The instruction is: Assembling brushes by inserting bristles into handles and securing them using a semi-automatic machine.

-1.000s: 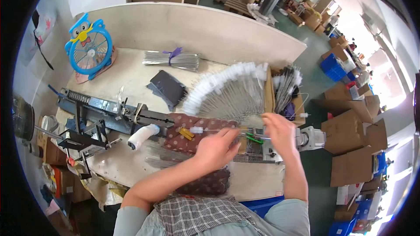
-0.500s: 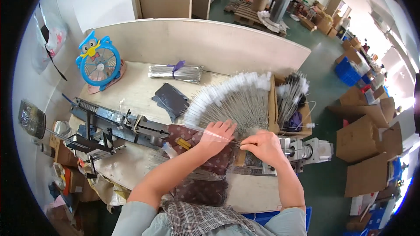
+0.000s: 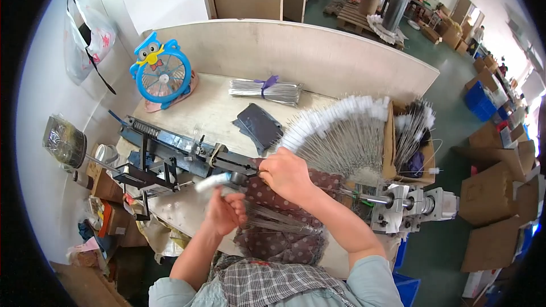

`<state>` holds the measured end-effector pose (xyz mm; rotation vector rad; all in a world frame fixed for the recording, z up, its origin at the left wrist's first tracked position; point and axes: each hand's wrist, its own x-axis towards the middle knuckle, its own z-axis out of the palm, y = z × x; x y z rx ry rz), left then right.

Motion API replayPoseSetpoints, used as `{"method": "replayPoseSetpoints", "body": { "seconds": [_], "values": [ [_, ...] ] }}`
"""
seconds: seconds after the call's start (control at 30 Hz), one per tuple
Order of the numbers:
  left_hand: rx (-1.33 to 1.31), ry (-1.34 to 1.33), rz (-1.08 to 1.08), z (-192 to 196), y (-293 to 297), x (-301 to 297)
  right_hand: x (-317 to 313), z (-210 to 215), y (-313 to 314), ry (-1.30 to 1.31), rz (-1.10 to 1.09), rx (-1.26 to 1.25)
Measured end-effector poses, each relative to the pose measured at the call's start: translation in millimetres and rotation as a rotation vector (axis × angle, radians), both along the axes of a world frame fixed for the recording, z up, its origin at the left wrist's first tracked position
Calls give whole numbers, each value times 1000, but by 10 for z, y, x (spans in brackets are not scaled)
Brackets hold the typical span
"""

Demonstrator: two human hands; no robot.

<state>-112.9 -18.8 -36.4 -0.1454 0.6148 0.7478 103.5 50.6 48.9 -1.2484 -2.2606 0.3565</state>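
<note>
Nearest, the left hand [image 3: 224,214] is closed around a bundle of thin wires [image 3: 278,223] lying over spotted cloth [image 3: 284,244]; the right hand [image 3: 287,175] presses curled onto the blue machine [image 3: 187,156], its grasp hidden. Farther on the surface [image 3: 213,108], a cardboard box [image 3: 418,148] holds white-tipped wire brushes [image 3: 412,128], partly cut off

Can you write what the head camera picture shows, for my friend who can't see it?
A person's right hand rests on a long blue metal machine on a workbench, while the left hand holds a bundle of thin wires. Behind lie white-tipped wire brushes, fanned out, and a blue owl-shaped fan.
</note>
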Motion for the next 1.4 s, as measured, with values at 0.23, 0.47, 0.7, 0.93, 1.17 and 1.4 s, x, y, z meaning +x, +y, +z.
{"method": "replayPoseSetpoints", "body": {
  "seconds": [0.23, 0.47, 0.7, 0.93, 1.17, 1.4],
  "values": [
    [861, 1539, -493, 311, 283, 423, -45, 37, 20, -59, -64, -53],
    [847, 1285, -279, 28, 266, 471, 105, 119, -115, 48, -56, 68],
    [822, 965, 45, 219, 126, 854, 484, -179, -602, 113, -40, 83],
    [964, 1469, -277, 228, 213, 429, 108, -825, -349, 1, -117, 14],
    [128, 785, 454, -144, -49, -956, 263, -441, -451, 12, -23, -61],
    [95, 659, 563, -291, -31, -1221, 270, -289, -484, -35, -21, -180]
  ]
}}
